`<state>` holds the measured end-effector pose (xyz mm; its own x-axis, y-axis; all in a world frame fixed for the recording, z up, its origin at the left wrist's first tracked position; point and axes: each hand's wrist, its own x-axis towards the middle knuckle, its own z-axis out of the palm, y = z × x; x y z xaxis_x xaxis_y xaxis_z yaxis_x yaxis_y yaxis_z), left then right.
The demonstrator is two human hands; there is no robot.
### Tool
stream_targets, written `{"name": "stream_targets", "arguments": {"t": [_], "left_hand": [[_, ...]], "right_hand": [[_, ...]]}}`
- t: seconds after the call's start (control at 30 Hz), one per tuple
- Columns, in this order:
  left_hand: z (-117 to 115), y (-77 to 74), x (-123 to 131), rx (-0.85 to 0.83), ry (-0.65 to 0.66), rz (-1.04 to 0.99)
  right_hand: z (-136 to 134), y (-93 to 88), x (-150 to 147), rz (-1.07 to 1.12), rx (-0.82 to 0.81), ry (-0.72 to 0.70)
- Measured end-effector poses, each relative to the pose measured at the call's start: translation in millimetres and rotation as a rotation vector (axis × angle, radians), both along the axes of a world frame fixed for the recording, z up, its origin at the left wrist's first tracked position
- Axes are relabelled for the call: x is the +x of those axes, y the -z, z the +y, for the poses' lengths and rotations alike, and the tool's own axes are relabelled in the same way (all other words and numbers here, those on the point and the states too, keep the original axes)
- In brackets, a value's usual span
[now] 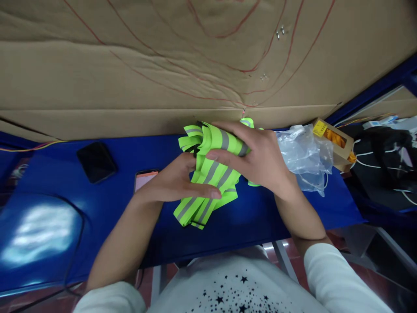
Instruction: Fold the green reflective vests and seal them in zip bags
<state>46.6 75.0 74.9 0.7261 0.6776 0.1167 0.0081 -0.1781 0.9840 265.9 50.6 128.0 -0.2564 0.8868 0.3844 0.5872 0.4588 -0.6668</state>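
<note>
left hand (pixel 172 180) at centre of frame, slightly left; left forearm (pixel 125 243) rises from the lower left edge, slanting up to the right. left thumb lies nearly level, pointing right across the front of the reflective straps (pixel 211 177); the other left fingers are bent and mostly hidden behind the fabric, so their exact contact cannot be read. right hand (pixel 260 156) just right of centre, back of hand facing up; right forearm (pixel 301 213) enters from the lower right, slanting up to the left. right thumb points left along the front of the bundle, index finger stretched along its upper edge; remaining fingers out of sight behind. both hands grasp the same item: lime-yellow straps with grey stripes, gathered at centre of frame, upper part folded over between the hands, loose lengths hanging down to the lower left of the grip. surroundings: blue table (pixel 260 219) beneath; black phone (pixel 97 162) at left; lit phone (pixel 143 180) just beside the left wrist, partly covered by it; clear plastic bag (pixel 301 152) right of the right hand, touching a cardboard box (pixel 340 161); brown panel (pixel 130 82) with red curved lines across the top.
</note>
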Motion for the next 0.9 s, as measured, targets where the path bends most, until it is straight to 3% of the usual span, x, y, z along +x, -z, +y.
{"name": "stream_targets", "arguments": {"t": [0.17, 0.33, 0.43, 0.53, 0.63, 0.77, 0.83, 0.9], "left_hand": [[-9, -7.1, 18, -0.161, -0.178, -0.047], [-13, -1.4, 24, -0.285, -0.186, -0.171], [-16, -5.9, 23, -0.314, -0.151, -0.318], [-17, -17.7, 13, -0.344, -0.075, -0.474], [-15, -29.6, -3, -0.251, -0.137, -0.526], [-13, -39.3, -25, -0.165, -0.247, -0.547], [-14, -42.5, -32, -0.154, -0.295, -0.554], [-16, -45.9, -38, -0.136, -0.330, -0.564]], "right_hand": [[-3, 4.3, -9, -0.064, -0.020, -0.005], [-7, 1.5, -14, -0.023, -0.109, -0.102], [1, 2.1, -7, 0.149, -0.169, -0.214], [16, 11.7, 5, 0.433, -0.337, -0.301], [34, 28.0, 11, 0.496, -0.553, -0.524], [46, 47.1, 3, 0.323, -0.727, -0.916], [46, 53.6, -4, 0.316, -0.778, -1.008], [44, 57.9, -9, 0.355, -0.790, -1.013]]}}
